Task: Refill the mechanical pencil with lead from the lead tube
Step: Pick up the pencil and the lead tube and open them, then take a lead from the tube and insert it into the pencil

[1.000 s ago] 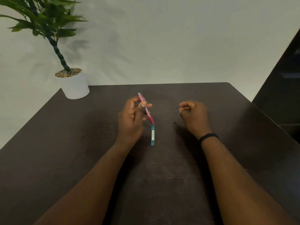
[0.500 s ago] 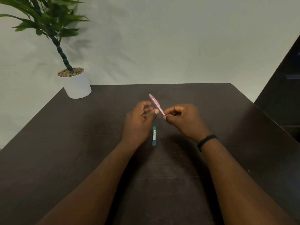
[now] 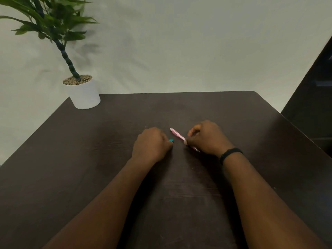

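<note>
- Head view is all I have: my right hand [image 3: 208, 136] is pinched shut on the pink mechanical pencil [image 3: 177, 136], thumb and fingertips gripping its lower half, the pencil slanting up and to the left with its far end free in the air.
- My left hand [image 3: 152, 143] is curled down over the teal lead tube [image 3: 171, 140]; only the tube's end pokes out beside the knuckles. The fingers look closed around it, but I cannot tell whether the tube is lifted or lies on the table [image 3: 107, 159].
- The two hands are apart, with a small gap of bare table between them; pencil and tube do not touch.
- Step in hand, as I judge it: taking up the lead tube with the left while the right keeps the pencil ready. No lead is visible and I see no cap off either item, so the refill proper looks not yet begun.
- Next move, in my judgement, calls for opening the tube, probably one-handed or with help from the right fingers, and baring the pencil's top end so a lead can go in. That needs a fine pinch and a steady pencil, since lead snaps easily.
- Writing: none I can read. The tube's label is hidden under my hand, and the pencil shows no legible brand.
- A white potted plant [image 3: 84, 95] stands at the far left corner, well clear of the work.
</note>
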